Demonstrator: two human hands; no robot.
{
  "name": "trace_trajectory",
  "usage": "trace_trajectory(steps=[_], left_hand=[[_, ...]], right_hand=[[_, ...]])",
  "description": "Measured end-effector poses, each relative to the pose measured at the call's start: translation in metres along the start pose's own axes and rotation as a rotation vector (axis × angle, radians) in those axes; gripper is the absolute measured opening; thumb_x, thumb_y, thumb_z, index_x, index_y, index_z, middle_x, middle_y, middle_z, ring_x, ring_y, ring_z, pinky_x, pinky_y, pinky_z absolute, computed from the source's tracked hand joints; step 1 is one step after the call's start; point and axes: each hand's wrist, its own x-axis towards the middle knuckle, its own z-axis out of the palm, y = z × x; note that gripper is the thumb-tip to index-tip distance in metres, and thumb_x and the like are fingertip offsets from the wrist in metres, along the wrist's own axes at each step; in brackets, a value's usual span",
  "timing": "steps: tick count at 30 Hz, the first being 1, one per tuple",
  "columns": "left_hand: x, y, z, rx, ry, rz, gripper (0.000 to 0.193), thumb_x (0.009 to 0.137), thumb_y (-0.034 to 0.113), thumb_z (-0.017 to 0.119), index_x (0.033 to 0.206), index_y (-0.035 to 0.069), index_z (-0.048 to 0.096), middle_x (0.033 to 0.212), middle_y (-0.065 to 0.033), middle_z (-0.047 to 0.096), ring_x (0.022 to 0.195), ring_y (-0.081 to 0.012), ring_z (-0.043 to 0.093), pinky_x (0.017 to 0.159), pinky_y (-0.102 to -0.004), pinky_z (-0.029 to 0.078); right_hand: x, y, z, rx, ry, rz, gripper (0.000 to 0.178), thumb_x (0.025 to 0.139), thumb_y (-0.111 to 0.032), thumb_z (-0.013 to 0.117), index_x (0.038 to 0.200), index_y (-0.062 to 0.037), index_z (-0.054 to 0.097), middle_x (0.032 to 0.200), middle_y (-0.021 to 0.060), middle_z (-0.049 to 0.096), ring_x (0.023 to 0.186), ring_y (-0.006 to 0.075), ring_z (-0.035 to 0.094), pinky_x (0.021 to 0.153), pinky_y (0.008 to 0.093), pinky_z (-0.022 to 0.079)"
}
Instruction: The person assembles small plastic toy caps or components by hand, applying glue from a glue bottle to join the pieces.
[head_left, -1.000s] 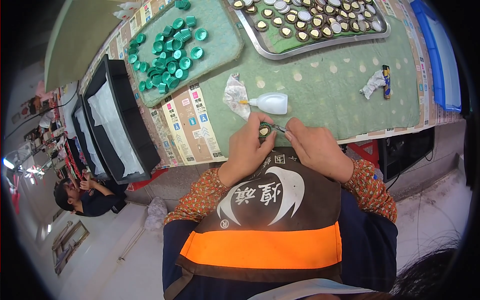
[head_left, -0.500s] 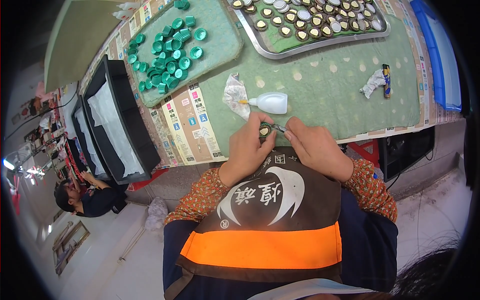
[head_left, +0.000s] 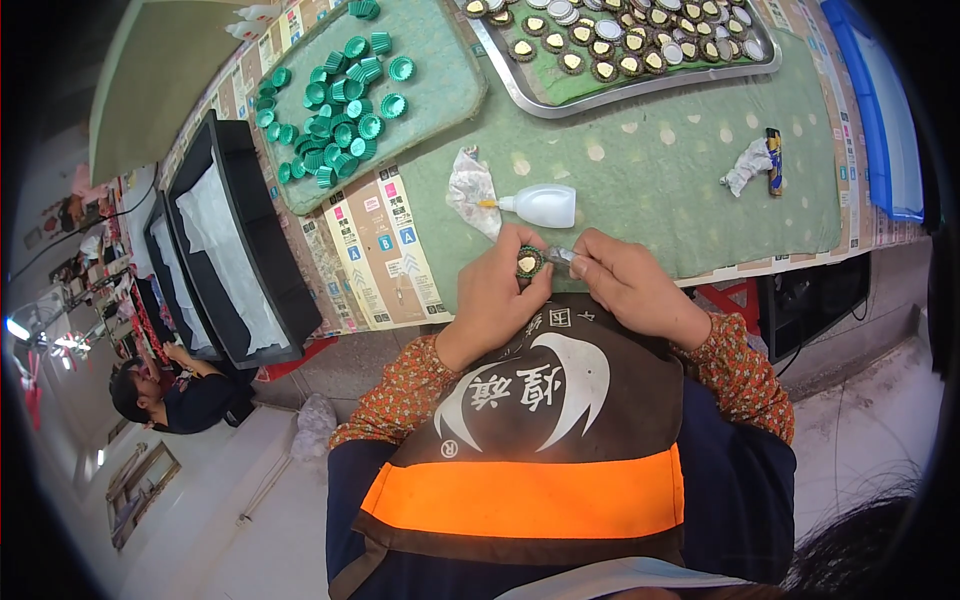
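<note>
While your left hand (head_left: 497,287) pinches one green-rimmed round piece (head_left: 530,262) between thumb and fingers, your right hand (head_left: 625,285) grips one small metallic tool (head_left: 562,256) close beside it. The piece is at the near edge of the green cloth (head_left: 650,200), its cream-centred face up toward you; the tool's long axis slants away and leftward, tip toward the piece. Just beyond your hands: one white bottle (head_left: 545,206), lying with its nozzle left, near one crumpled tissue (head_left: 468,185). Containers: one green tray (head_left: 440,90) bearing dozens of green fluted cups (head_left: 370,126), overlapping, exact count not possible; one metal tray (head_left: 640,97) heaped with dark-rimmed discs (head_left: 630,66), likewise uncountable; two black bins (head_left: 270,240) at left, lined with white sheets.
</note>
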Motion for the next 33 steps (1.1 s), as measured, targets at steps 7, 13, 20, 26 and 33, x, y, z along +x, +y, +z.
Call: trace_trajectory(steps=[7, 13, 20, 26, 33], left_hand=[[0.001, -0.002, -0.002, 0.004, -0.034, -0.001, 0.027, 0.088, 0.020, 0.072, 0.108, 0.012, 0.055, 0.073, -0.0066, 0.063, 0.060, -0.0240, 0.065, 0.057, -0.0382, 0.048], [0.000, -0.001, -0.002, -0.011, -0.038, 0.007, 0.026, 0.088, 0.021, 0.073, 0.106, 0.012, 0.056, 0.072, -0.0063, 0.063, 0.058, -0.0232, 0.064, 0.056, -0.0376, 0.047], [0.000, -0.004, -0.002, 0.037, -0.041, 0.071, 0.027, 0.085, 0.020, 0.074, 0.105, 0.013, 0.058, 0.072, -0.0063, 0.061, 0.056, -0.0229, 0.061, 0.054, -0.0382, 0.045], [0.001, -0.006, -0.005, 0.074, -0.098, 0.122, 0.027, 0.083, 0.018, 0.074, 0.105, 0.014, 0.058, 0.071, -0.0066, 0.059, 0.056, -0.0247, 0.058, 0.055, -0.0406, 0.044], [-0.001, -0.018, -0.005, 0.055, -0.063, 0.225, 0.028, 0.082, 0.017, 0.073, 0.104, 0.013, 0.057, 0.071, -0.0077, 0.058, 0.058, -0.0266, 0.058, 0.056, -0.0410, 0.043]], right_hand=[[-0.008, -0.019, 0.003, -0.728, 0.115, -0.196, 0.014, 0.103, -0.019, 0.056, 0.102, -0.0057, 0.052, 0.074, 0.0186, 0.064, 0.069, 0.0432, 0.063, 0.059, 0.0504, 0.048], [-0.007, -0.024, -0.002, -0.753, 0.069, -0.193, 0.015, 0.102, -0.020, 0.056, 0.103, -0.0057, 0.052, 0.073, 0.0176, 0.064, 0.068, 0.0421, 0.064, 0.058, 0.0509, 0.047], [-0.007, -0.029, -0.005, -0.786, 0.031, -0.214, 0.015, 0.101, -0.020, 0.057, 0.101, -0.0053, 0.052, 0.069, 0.0177, 0.063, 0.066, 0.0413, 0.064, 0.056, 0.0512, 0.047], [-0.007, -0.041, 0.000, -0.950, -0.039, -0.247, 0.014, 0.096, -0.016, 0.060, 0.098, -0.0045, 0.053, 0.069, 0.0161, 0.064, 0.064, 0.0395, 0.065, 0.055, 0.0505, 0.048], [0.016, -0.011, -0.019, -0.628, -0.101, -0.304, 0.013, 0.100, -0.016, 0.059, 0.097, -0.0043, 0.055, 0.068, 0.0128, 0.059, 0.061, 0.0283, 0.064, 0.054, 0.0424, 0.045]])
